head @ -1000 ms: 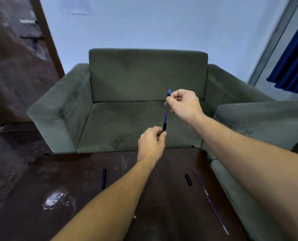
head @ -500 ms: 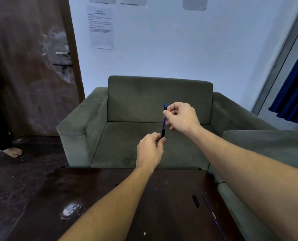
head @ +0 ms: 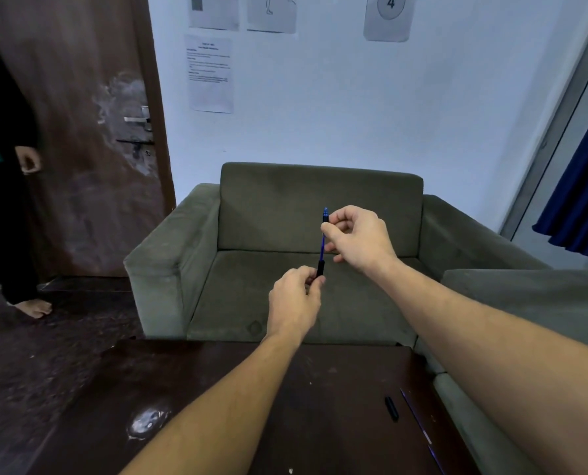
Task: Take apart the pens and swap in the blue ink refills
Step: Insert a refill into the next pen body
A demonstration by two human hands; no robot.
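Note:
I hold a pen upright in the air over the sofa seat. My left hand (head: 294, 299) pinches the black lower barrel (head: 320, 268). My right hand (head: 357, 238) pinches the upper part, whose black piece with a blue tip (head: 325, 214) sticks up above my fingers. A thin blue refill (head: 322, 246) shows between the two black parts. On the dark wooden table (head: 217, 389) at the lower right lie a small black pen piece (head: 391, 408) and a thin blue refill (head: 416, 418).
A green sofa (head: 320, 207) stands behind the table, with a second green sofa (head: 525, 296) on the right. A person (head: 5, 166) stands by the brown door at the left. A shiny wet spot (head: 147, 421) marks the table's left part.
The camera has tilted up, so the table sits lower in view and the door and person appear. My hands have come closer together, so less blue refill shows between the black parts.

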